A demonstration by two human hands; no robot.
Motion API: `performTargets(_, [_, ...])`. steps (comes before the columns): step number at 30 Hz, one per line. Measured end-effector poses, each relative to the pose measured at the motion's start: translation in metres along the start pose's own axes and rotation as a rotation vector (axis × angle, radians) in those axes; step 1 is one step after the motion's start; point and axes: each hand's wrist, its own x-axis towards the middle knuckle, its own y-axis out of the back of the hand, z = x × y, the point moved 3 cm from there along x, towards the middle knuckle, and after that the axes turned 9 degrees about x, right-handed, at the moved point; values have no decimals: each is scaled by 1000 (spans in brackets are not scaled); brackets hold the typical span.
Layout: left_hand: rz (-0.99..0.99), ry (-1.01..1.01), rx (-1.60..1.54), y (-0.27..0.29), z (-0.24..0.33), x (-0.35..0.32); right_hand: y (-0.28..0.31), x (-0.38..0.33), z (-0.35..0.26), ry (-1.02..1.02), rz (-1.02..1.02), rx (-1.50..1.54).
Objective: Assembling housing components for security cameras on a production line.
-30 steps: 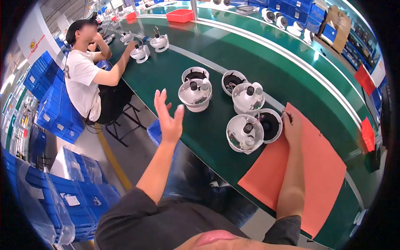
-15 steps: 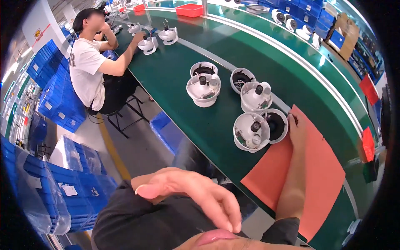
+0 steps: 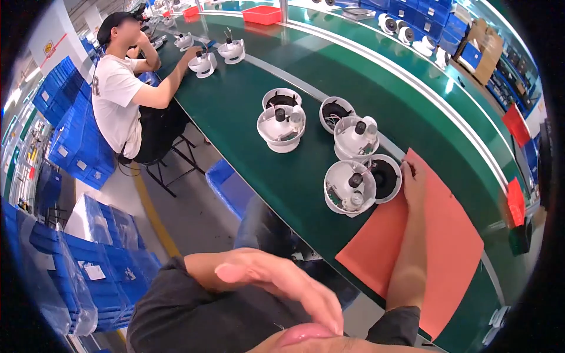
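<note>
My left hand is raised close in front of me, fingers stretched and thumb apart, holding nothing. On an orange mat lies my right hand, its fingers bent inward; a dark spot shows among them, too small to name. Beside those fingers is a round white shell with a black inside, joined by wires to a white camera housing with a black lens and exposed circuit parts. Another white housing stands just behind, next to an open black-lined shell. Further left is a similar housing.
A person in a white shirt sits farther along the green table, near more white housings. Blue crates are stacked on the left. A red tray sits at the back; a metal rail curves along the table.
The view has shifted slightly, so the table and its things sit a little farther left. My left hand has turned a little, its fingers closer together. My right hand stays on the mat.
</note>
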Motion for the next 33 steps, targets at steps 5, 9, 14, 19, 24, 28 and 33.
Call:
performTargets(5, [169, 164, -23, -11, 5, -8, -3, -1, -13, -39, -22, -33])
performTargets(9, [226, 312, -88, -13, 6, -14, 2, -4, -17, -34, -3, -112])
performTargets(14, [88, 166, -328, -11, -18, -18, -4, -2, 5, -23, 28, -83])
performTargets(19, [-6, 25, -508, -19, -49, -26, -8, -4, -9, -22, 37, -70])
performTargets(24, [0, 435, -634, -36, -60, -10, -3, -6, -15, -67, 38, -76])
performTargets(28, [17, 495, -611, -40, -37, 3, 8, -10, -8, 24, 85, -76])
performTargets(33, [86, 653, -508, -31, -16, -3, -7, -6, -20, -55, 46, -22])
